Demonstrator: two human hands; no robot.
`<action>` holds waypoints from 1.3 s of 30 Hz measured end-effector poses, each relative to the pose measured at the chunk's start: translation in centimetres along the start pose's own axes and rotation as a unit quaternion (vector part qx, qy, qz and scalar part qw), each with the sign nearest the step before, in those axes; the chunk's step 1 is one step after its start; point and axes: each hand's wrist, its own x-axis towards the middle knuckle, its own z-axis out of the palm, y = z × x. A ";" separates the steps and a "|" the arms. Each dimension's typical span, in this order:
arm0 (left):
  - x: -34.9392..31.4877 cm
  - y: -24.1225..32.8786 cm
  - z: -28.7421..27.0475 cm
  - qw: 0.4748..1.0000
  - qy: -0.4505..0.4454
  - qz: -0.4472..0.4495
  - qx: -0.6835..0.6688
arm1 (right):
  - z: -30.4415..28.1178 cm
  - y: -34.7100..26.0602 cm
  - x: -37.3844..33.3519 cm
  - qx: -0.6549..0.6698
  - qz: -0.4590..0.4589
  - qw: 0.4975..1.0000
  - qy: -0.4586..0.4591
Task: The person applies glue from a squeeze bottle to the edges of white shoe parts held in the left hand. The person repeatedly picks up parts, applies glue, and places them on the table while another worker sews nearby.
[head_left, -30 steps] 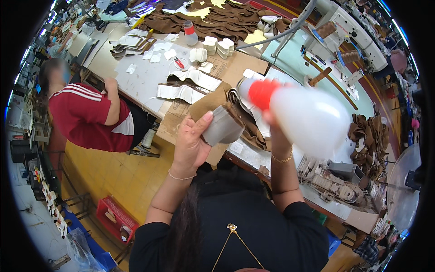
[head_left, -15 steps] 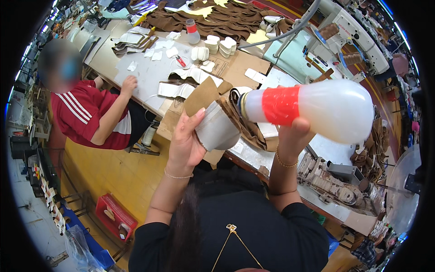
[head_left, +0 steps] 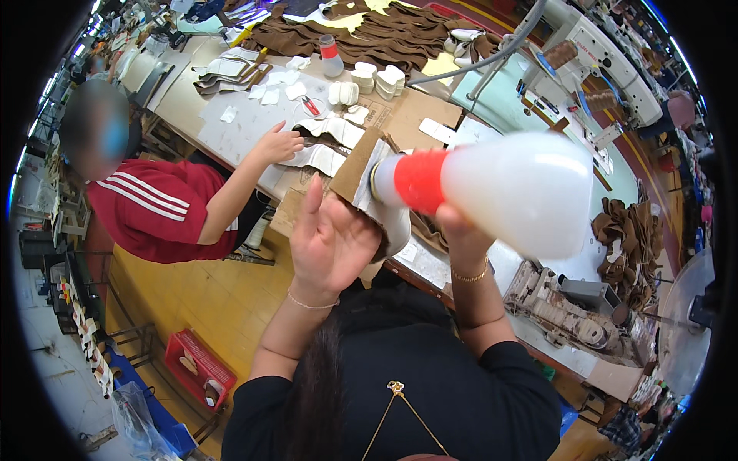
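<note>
My right hand (head_left: 459, 224) is closed around a translucent white plastic bottle (head_left: 519, 192) near the red tape on its neck. The bottle is tipped almost on its side. Its mouth, a metal ring, points left and meets a brown leather piece with a pale lining (head_left: 396, 223). My left hand (head_left: 332, 242) supports that piece, palm turned up and thumb raised; the piece hides some of its fingers. More brown leather (head_left: 427, 230) lies behind the bottle at the table edge.
A co-worker in a red shirt (head_left: 173, 203) reaches a hand (head_left: 278, 144) over pale strips (head_left: 319, 159). White pad stacks (head_left: 344, 94), a second red-banded bottle (head_left: 331, 58) and red-handled snips (head_left: 310, 106) are on the table. A sewing machine (head_left: 607, 58) stands far right.
The bottle has moved left and its mouth now meets the leather piece. My left hand has turned palm up and the piece has tilted. The co-worker's hand has moved right toward the strips.
</note>
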 end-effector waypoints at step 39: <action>-1.2 3.1 -4.1 0.984 -0.022 0.004 0.179 | -1.1 3.2 1.6 0.062 0.031 0.997 -0.046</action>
